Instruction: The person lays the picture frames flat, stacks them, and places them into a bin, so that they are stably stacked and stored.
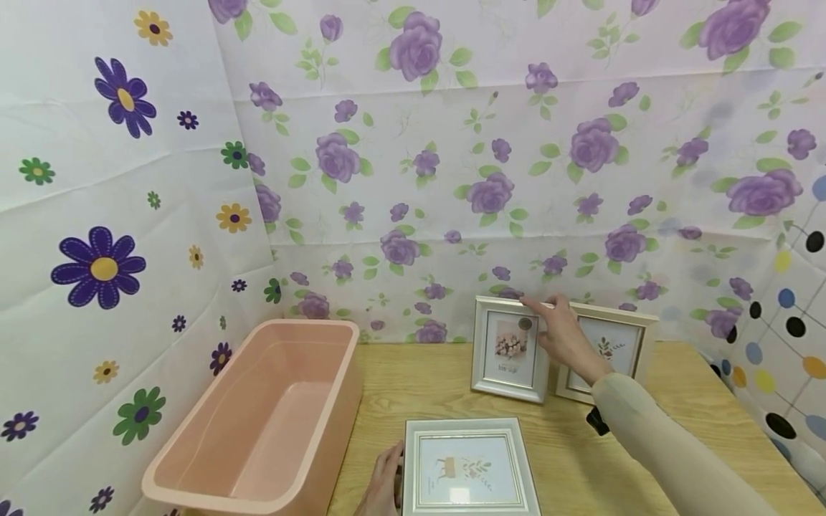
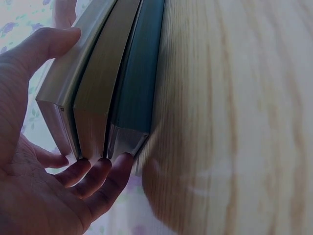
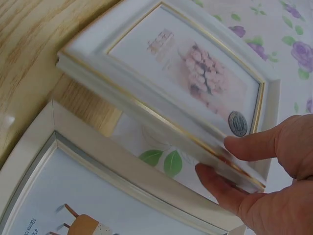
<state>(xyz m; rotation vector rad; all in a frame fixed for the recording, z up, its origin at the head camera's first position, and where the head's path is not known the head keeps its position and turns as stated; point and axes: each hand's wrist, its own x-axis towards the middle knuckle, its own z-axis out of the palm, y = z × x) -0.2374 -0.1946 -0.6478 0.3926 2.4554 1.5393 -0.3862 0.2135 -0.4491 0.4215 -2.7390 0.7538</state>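
My right hand [image 1: 564,337] pinches the upper corner of a white picture frame [image 1: 484,344] with thin gold trim and a pink-flower print, its thumb close to a round grey sticker [image 3: 238,123]. The frame leans upright near the back of the table. Beside it on the right stands a cream picture frame [image 1: 635,373] with a plant print, partly behind my forearm. My left hand [image 1: 382,484] rests against the side of a flat stack, its thumb and fingertips touching the edges. On top lies a white picture frame [image 1: 525,466]; gold-brown [image 2: 100,83] and teal [image 2: 142,68] frame edges show beneath.
A deep pink plastic tub [image 1: 345,401] stands on the left of the wooden table [image 1: 413,387]. Flower-printed cloth [image 1: 400,193] hangs behind and on the left; a dotted cloth [image 1: 774,344] is on the right. A small black object [image 1: 596,421] shows beneath the right wrist.
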